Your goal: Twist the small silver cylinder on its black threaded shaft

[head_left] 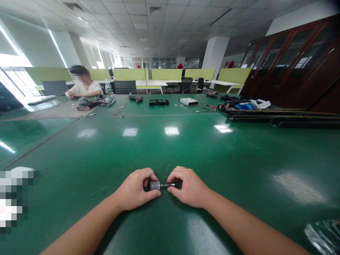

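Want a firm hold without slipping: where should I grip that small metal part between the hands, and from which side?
Grip the metal part by its thick grey cylinder end, probably from the left, where the left hand pinches it; the thin shaft points right into the right hand.

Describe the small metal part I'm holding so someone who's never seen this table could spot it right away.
On the big green table, look at the near edge where the left hand and right hand meet. Pinched between them lies the small metal part: a grey cylinder with a thin dark threaded rod, well apart from the clutter at the far end.

open office: desk partitions [138, 74], ceiling tiles [148, 21]
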Available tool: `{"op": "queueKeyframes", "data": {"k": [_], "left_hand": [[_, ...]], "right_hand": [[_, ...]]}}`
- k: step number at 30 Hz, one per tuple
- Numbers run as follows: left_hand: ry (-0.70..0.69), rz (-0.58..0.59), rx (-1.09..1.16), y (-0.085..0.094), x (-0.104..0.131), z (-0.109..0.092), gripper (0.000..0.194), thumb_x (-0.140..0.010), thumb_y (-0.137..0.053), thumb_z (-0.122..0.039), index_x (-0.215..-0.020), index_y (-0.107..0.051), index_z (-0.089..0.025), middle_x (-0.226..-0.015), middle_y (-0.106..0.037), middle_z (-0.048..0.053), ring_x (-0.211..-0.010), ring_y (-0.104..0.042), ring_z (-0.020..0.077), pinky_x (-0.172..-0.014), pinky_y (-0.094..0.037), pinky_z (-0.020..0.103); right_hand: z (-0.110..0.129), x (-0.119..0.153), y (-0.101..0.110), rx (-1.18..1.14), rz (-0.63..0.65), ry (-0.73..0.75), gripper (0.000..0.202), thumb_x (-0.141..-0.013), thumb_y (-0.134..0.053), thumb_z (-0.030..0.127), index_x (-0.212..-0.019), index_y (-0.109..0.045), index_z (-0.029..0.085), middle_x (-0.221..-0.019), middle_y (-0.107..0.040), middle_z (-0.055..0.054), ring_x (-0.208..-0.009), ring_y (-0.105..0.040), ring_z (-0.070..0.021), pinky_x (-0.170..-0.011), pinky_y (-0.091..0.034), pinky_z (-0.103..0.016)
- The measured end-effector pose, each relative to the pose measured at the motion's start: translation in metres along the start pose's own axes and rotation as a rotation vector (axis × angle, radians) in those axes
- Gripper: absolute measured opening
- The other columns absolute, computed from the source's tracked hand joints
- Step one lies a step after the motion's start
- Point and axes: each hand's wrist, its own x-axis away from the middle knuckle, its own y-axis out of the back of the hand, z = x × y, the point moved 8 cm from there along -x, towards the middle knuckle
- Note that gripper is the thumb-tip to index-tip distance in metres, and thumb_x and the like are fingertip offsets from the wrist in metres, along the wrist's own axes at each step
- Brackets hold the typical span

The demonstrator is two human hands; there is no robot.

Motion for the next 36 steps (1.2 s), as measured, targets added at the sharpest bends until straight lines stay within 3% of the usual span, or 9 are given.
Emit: {"op": "queueKeyframes", "data": {"k": [11,21,36], "left_hand": [[-0.006,0.008,0.056,0.003,0.001,-0.006,0.018,-0.079,-0.071,-0.032,-0.088,-0.064,-0.018,-0.076,-0.058,-0.001,-0.069,-0.053,0.0156,-0.062,-0.038,0.025],[-0.020,-0.021,0.041,0.003,0.000,-0.003,0.020,-0.080,-0.070,-0.035,-0.089,-0.064,-0.018,-0.076,-0.058,-0.001,-0.068,-0.054,0.0149,-0.063,-0.039,0.025],[0.000,-0.022,0.040,0.003,-0.001,-0.004,0.019,-0.078,-0.072,-0.033,-0.087,-0.064,-0.017,-0.074,-0.058,-0.001,-0.067,-0.053,0.0152,-0.062,-0.039,0.025]], "right_hand": [[-0.002,0.002,0.002,-0.026,0.002,-0.012,0.015,-0.070,-0.070,0.009,-0.080,-0.069,0.019,-0.074,-0.065,0.000,-0.074,-0.058,-0.0157,-0.068,-0.043,-0.028],[-0.022,0.003,0.026,0.022,-0.057,-0.073,0.012,-0.068,-0.068,0.008,-0.074,-0.069,0.018,-0.073,-0.065,-0.001,-0.072,-0.058,-0.0157,-0.067,-0.044,-0.028],[-0.010,0.001,0.011,0.001,-0.009,-0.047,0.015,-0.070,-0.075,0.011,-0.081,-0.072,0.020,-0.077,-0.069,0.000,-0.076,-0.061,-0.0169,-0.073,-0.044,-0.031]]}}
